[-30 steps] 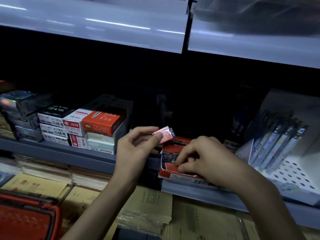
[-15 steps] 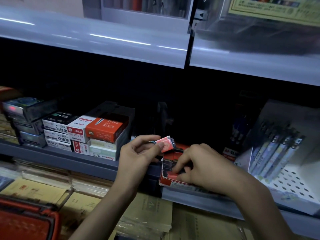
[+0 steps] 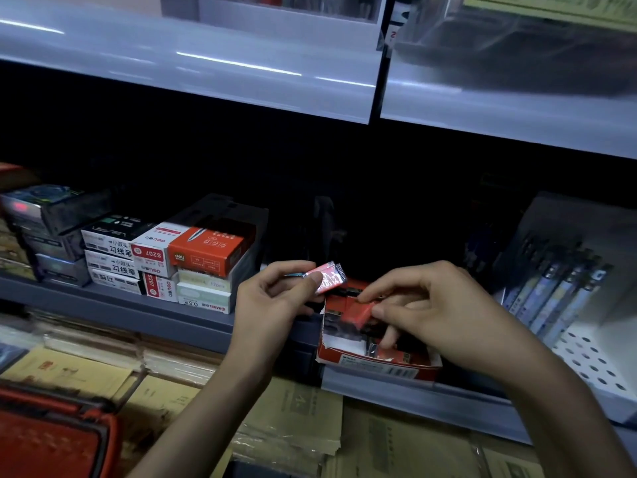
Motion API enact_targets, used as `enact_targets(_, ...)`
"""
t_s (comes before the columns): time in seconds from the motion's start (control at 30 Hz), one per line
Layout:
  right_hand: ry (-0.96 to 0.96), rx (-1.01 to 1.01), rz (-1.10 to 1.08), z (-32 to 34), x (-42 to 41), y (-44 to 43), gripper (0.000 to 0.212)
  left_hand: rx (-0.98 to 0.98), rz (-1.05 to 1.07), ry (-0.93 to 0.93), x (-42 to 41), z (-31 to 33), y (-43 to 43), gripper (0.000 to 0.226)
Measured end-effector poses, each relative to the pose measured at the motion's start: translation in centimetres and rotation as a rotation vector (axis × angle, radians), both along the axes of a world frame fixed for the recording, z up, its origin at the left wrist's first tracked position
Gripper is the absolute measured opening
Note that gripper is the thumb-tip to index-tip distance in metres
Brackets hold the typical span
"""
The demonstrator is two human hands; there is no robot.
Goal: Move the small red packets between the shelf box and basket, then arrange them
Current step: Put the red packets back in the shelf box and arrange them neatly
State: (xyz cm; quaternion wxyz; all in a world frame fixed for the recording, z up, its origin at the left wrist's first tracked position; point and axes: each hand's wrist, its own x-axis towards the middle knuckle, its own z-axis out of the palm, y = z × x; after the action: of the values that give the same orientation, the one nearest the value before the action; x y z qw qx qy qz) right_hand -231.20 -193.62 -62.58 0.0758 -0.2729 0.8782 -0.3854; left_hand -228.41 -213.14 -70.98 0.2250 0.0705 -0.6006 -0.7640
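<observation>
Unloading step, apparently. Left hand [image 3: 275, 300] pinching one red packet [image 3: 327, 278] just above the shelf box [image 3: 379, 364]; right hand [image 3: 444, 305] clamped on a second packet [image 3: 358, 312] over its opening. Next: carry both to the basket [image 3: 51, 439], well apart at lower left.

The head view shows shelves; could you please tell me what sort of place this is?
Probably a stationery shop: a grey metal shelf carries stacked red-and-white cardboard pen boxes, a white perforated rack of packaged pens, and an open red cardboard display box.
</observation>
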Motion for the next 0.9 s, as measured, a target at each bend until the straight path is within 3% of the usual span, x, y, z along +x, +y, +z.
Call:
enact_targets(0.2,0.000,-0.117,-0.035,-0.4,0.4,-0.4,0.017,-0.008,0.007,-0.009,0.0,0.0,0.1,0.014)
enact_targets(0.63,0.064,-0.103,-0.063,-2.2,-0.5,-1.0,0.026,0.003,0.010,-0.009,0.0,0.1,0.0,0.015)
enact_targets(0.8,-0.049,-0.195,0.005,-1.8,-0.2,-1.2,0.027,0.000,0.012,-0.008,0.1,0.1,0.0,0.016)
enact_targets(0.9,-0.024,-0.190,-0.069,-2.1,-0.3,-1.3,0.025,-0.006,0.019,-0.012,0.1,0.1,0.1,0.015)
